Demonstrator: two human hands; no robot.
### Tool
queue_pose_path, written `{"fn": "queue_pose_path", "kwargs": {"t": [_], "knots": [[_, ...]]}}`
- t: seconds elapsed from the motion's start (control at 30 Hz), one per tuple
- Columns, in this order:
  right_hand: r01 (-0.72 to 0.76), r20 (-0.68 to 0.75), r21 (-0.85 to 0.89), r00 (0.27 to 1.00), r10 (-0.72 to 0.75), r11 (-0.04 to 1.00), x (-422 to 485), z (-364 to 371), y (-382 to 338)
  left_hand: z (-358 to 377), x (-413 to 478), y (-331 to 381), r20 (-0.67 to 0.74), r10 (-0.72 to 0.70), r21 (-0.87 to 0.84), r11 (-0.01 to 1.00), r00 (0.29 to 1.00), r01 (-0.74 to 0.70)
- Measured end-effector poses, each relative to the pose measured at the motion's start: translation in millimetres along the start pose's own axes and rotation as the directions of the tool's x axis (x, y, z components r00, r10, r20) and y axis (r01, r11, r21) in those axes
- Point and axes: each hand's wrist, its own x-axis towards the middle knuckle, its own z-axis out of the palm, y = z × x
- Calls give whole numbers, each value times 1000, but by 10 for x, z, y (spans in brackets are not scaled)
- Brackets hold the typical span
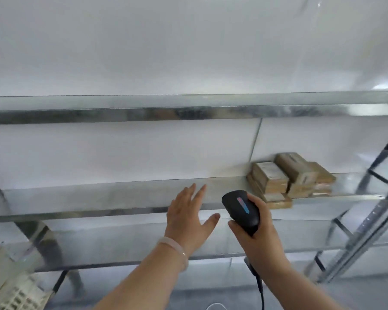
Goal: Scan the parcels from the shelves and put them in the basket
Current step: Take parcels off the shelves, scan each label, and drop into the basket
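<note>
Parcels (289,180): brown stack, right end of the middle shelf (99,198).
Scanner (241,209): black, just left of the stack, nearer.
Right hand (258,233): fingers wrapped round the Scanner.
Left hand (188,218): empty, fingers spread, at the shelf edge.

Stood as galvanised metal shelves (188,108) in three visible tiers, braced at the right by a slotted steel upright (372,222). Held on the middle shelf (99,195), toward its right end, a small pile of brown cardboard parcels (287,180) (pale labels on some, print too blurred to read), stacked in layers and touching one another.
</note>
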Motion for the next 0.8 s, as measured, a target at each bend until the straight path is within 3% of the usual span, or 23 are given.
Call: {"fn": "queue_pose_path", "kwargs": {"t": [0.5, 0.8], "knots": [[-163, -306, -126, 945, 118, 978, 794, -606, 442, 938, 1276, 553, 188, 264, -142, 960, 946, -239], [-256, -399, -158, 900, 176, 954, 1244, -637, 797, 1357, 1852, 563, 346, 265, -181, 960, 900, -213]]}}
